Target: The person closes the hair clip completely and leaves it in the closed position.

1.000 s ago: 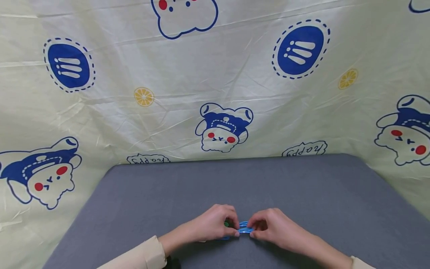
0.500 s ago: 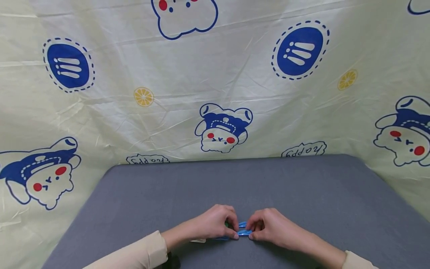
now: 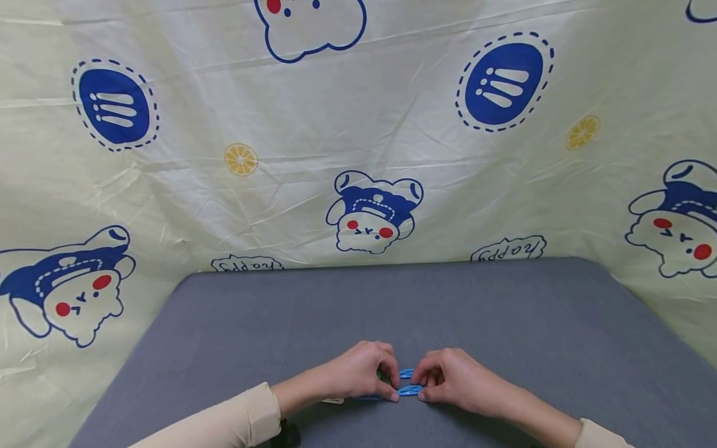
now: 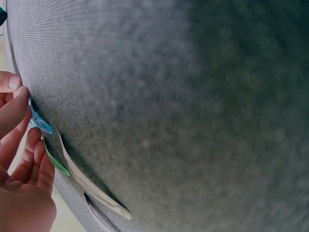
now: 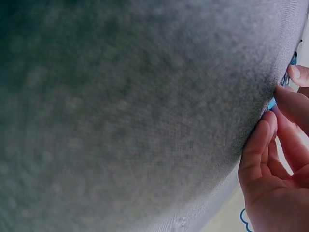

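Two blue hair clips lie side by side on the grey table in the head view, a nearer clip and a farther clip. My left hand pinches at their left ends, its thumb at the nearer one. From the other side my right hand pinches at the right ends, thumb likewise low. In the left wrist view a blue clip shows beyond the left fingers, with a green clip beside the hand. The fingertips partly hide the clips' ends.
A pale beige clip lies on the table beside the left hand, and a further flat piece is by it. Grey cloth covers the table. Behind it hangs a printed curtain.
The nearer blue clip has shifted slightly toward me, widening the gap between the two clips. Both hands stay nearly in place, with thumbs a little lower.
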`<state>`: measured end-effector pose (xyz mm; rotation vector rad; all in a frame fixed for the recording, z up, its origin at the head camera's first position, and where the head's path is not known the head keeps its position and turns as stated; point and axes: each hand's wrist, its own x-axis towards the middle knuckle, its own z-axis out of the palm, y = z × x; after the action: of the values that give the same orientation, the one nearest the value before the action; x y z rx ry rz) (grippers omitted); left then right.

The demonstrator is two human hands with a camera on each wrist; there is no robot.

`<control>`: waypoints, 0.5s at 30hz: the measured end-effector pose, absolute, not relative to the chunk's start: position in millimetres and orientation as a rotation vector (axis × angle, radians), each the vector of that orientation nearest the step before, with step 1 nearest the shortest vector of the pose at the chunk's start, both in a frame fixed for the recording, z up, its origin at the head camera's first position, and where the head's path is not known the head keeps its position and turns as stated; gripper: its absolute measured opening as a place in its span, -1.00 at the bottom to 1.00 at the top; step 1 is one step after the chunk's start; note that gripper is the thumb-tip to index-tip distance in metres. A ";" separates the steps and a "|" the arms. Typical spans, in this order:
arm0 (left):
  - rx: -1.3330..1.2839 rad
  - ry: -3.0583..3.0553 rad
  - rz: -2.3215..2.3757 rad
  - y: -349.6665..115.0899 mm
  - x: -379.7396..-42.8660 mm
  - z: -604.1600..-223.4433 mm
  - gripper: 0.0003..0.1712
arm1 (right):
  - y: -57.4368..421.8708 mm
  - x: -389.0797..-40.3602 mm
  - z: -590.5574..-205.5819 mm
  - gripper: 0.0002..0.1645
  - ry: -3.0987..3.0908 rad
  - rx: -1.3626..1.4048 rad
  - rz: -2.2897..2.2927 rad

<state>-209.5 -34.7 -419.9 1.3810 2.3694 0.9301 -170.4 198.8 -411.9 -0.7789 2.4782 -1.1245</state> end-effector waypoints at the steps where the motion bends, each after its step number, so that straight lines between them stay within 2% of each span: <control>1: 1.377 2.365 0.936 -34.9 -209.6 -419.6 -0.87 | 199.2 -170.5 -411.8 -0.89 2.474 -0.784 -1.130; 9: 1.314 2.346 0.983 -36.4 -208.4 -419.2 -0.90 | 202.6 -169.4 -410.5 -0.88 2.429 -0.773 -1.163; 15: 1.104 2.281 1.248 -39.7 -200.8 -419.0 -0.94 | 204.8 -163.1 -409.9 -0.84 2.408 -0.762 -1.305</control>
<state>-200.8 -39.7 -419.0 1.1040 2.2806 1.2477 -163.1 204.8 -409.9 -0.7623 2.4076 -1.3053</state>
